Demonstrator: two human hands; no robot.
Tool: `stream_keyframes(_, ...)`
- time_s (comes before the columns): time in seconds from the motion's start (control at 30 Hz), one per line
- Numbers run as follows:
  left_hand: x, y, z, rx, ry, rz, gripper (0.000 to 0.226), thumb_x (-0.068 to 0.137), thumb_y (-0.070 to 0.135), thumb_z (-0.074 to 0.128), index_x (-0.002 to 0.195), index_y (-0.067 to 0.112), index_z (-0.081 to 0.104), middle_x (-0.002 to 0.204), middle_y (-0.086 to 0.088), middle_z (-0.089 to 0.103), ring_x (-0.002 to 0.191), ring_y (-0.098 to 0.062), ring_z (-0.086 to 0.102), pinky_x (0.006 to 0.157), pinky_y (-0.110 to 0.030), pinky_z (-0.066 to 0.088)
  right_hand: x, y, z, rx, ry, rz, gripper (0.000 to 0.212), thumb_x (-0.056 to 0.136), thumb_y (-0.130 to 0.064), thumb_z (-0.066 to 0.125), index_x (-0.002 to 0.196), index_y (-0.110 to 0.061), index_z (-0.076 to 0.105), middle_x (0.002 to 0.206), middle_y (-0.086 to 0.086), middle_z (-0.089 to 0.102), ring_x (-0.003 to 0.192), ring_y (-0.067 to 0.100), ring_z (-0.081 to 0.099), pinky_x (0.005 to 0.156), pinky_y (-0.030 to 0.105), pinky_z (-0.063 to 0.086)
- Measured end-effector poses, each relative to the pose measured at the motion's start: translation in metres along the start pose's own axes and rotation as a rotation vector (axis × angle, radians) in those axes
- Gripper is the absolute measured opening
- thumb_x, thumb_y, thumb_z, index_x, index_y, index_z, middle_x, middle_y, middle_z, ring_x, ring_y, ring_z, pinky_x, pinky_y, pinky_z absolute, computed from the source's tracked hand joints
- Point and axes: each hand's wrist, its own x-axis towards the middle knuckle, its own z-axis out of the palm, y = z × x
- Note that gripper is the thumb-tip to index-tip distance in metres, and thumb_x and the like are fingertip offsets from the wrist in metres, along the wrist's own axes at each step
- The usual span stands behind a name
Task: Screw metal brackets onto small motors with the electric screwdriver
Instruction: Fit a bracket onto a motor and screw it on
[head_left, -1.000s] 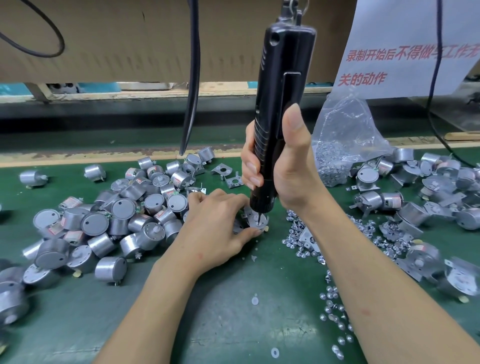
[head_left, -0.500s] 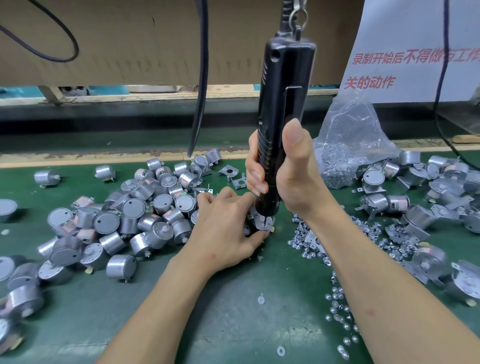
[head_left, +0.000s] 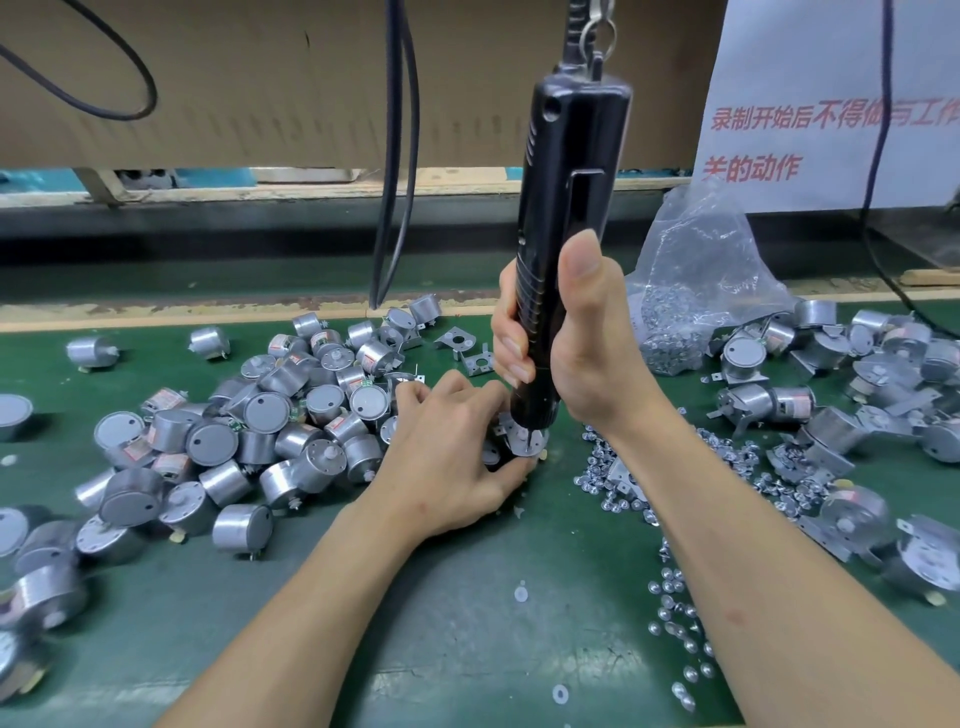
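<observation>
My right hand (head_left: 576, 348) grips the black electric screwdriver (head_left: 566, 208), which hangs upright from a hook and cable. Its bit points down onto a small silver motor with a metal bracket (head_left: 524, 441) on the green mat. My left hand (head_left: 447, 457) curls round that motor from the left and holds it in place; most of the motor is hidden by the fingers. Two loose brackets (head_left: 467, 351) lie just behind my hands.
A heap of bare silver motors (head_left: 260, 431) lies to the left. Motors with brackets on them (head_left: 831, 415) pile up at the right. Loose screws (head_left: 675, 597) are scattered beside my right forearm, and a clear bag of screws (head_left: 691, 291) stands behind. A black cable (head_left: 395, 182) hangs down.
The view has shifted a little, so everything sits lower and further right in the frame. Both hands keep their hold on the motor and the screwdriver.
</observation>
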Motion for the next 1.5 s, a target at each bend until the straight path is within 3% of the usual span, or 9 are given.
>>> stream_keyframes(0.43, 0.0, -0.003, 0.003, -0.004, 0.014, -0.006, 0.038, 0.076, 0.063, 0.057, 0.092, 0.029, 0.055, 0.077, 0.016, 0.05, 0.085, -0.01, 0.039, 0.079, -0.038, 0.031, 0.003, 0.005, -0.003, -0.031, -0.012, -0.004, 0.077, 0.069, -0.088, 0.057, 0.063, -0.012, 0.049, 0.05, 0.004, 0.047, 0.038, 0.02, 0.042, 0.045, 0.026, 0.037)
stream_keyframes(0.6, 0.003, -0.004, 0.005, -0.012, 0.009, -0.001, 0.038, 0.076, 0.063, 0.058, 0.095, 0.031, 0.054, 0.078, 0.018, 0.051, 0.086, -0.009, 0.041, 0.082, -0.039, 0.031, 0.004, 0.005, -0.012, 0.051, -0.149, 0.013, 0.083, 0.064, -0.097, 0.041, 0.071, -0.016, 0.054, 0.051, 0.001, 0.047, 0.039, 0.017, 0.042, 0.047, 0.027, 0.04)
stream_keyframes(0.73, 0.004, -0.003, 0.005, -0.057, 0.016, -0.001, 0.033, 0.075, 0.06, 0.065, 0.091, 0.038, 0.045, 0.079, 0.025, 0.05, 0.089, -0.008, 0.044, 0.082, -0.039, 0.03, 0.008, -0.004, -0.02, 0.064, -0.195, -0.01, 0.083, 0.064, -0.097, 0.045, 0.075, -0.016, 0.053, 0.054, -0.003, 0.047, 0.041, 0.014, 0.042, 0.048, 0.026, 0.04)
stream_keyframes(0.9, 0.003, -0.001, 0.006, -0.022, -0.002, 0.007, 0.042, 0.077, 0.056, 0.063, 0.115, 0.039, 0.055, 0.101, 0.022, 0.063, 0.1, -0.008, 0.045, 0.085, -0.038, 0.027, 0.017, -0.008, -0.031, -0.111, 0.024, -0.07, 0.082, 0.062, -0.096, 0.049, 0.072, -0.014, 0.053, 0.055, -0.002, 0.048, 0.042, 0.014, 0.045, 0.049, 0.029, 0.041)
stream_keyframes(1.03, 0.002, 0.003, 0.006, -0.001, -0.004, 0.012, 0.045, 0.078, 0.059, 0.059, 0.116, 0.036, 0.054, 0.102, 0.023, 0.061, 0.1, -0.007, 0.044, 0.085, -0.035, 0.024, 0.018, -0.001, -0.038, -0.188, 0.132, -0.077, 0.087, 0.058, -0.096, 0.054, 0.074, -0.01, 0.051, 0.054, -0.005, 0.049, 0.043, 0.014, 0.045, 0.05, 0.028, 0.041)
stream_keyframes(1.17, 0.002, 0.005, 0.005, -0.058, 0.015, -0.016, 0.034, 0.088, 0.055, 0.042, 0.111, 0.033, 0.055, 0.095, 0.024, 0.055, 0.098, -0.009, 0.044, 0.086, -0.038, 0.025, 0.017, 0.004, -0.043, -0.205, 0.149, -0.055, 0.088, 0.057, -0.097, 0.053, 0.074, -0.01, 0.051, 0.054, -0.005, 0.049, 0.043, 0.015, 0.045, 0.05, 0.027, 0.042)
stream_keyframes(1.5, 0.002, 0.004, 0.008, -0.042, 0.021, -0.026, 0.029, 0.09, 0.049, 0.042, 0.11, 0.032, 0.056, 0.092, 0.025, 0.049, 0.095, -0.011, 0.044, 0.084, -0.038, 0.025, 0.015, 0.014, -0.05, -0.219, 0.161, -0.014, 0.09, 0.055, -0.096, 0.055, 0.075, -0.009, 0.051, 0.054, -0.004, 0.05, 0.044, 0.015, 0.046, 0.048, 0.025, 0.043)
